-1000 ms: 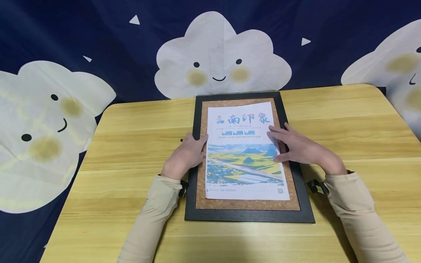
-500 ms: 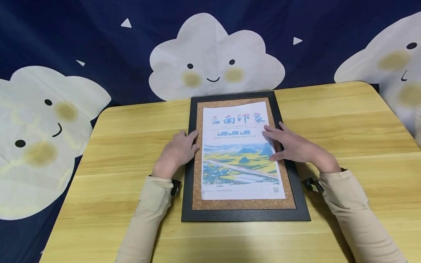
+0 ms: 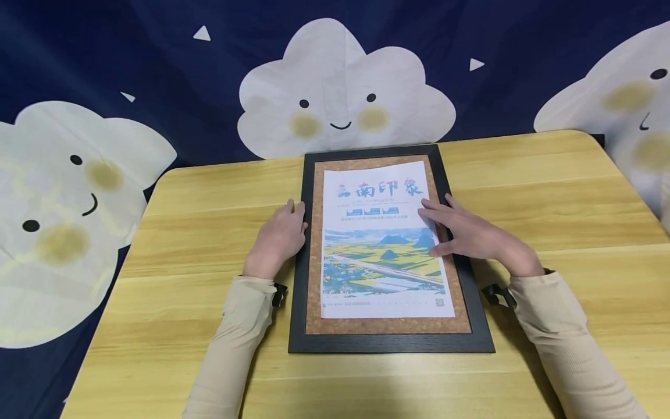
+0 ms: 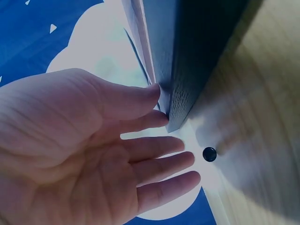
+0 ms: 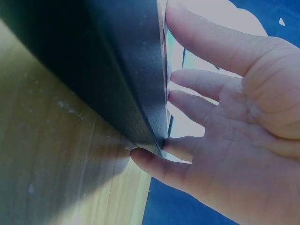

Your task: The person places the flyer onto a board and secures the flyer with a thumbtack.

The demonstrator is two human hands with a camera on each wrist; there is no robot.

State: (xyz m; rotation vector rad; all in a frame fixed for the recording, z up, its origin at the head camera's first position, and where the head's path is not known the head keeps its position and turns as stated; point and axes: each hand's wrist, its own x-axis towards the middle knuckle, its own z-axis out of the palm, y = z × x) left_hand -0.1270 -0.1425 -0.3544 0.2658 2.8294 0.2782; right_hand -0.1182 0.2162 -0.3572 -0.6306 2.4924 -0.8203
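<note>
your right hand [image 3: 471, 235] lies flat, fingers spread, on the poster [image 3: 384, 244] at its 3 o'clock edge; left hand [image 3: 277, 238], fingers relaxed, rests at 9 o'clock of the black frame [image 3: 389, 344], mid-bench [image 3: 183, 302]. risk: w/ one hand pinning, the poster could skew on the cork backing. vs 1 s ago, left hand slid off the poster.

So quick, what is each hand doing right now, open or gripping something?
Left hand: open, fingers straight, at the left edge of the black wooden picture frame.
Right hand: open, fingers resting flat on the printed paper poster.
</note>
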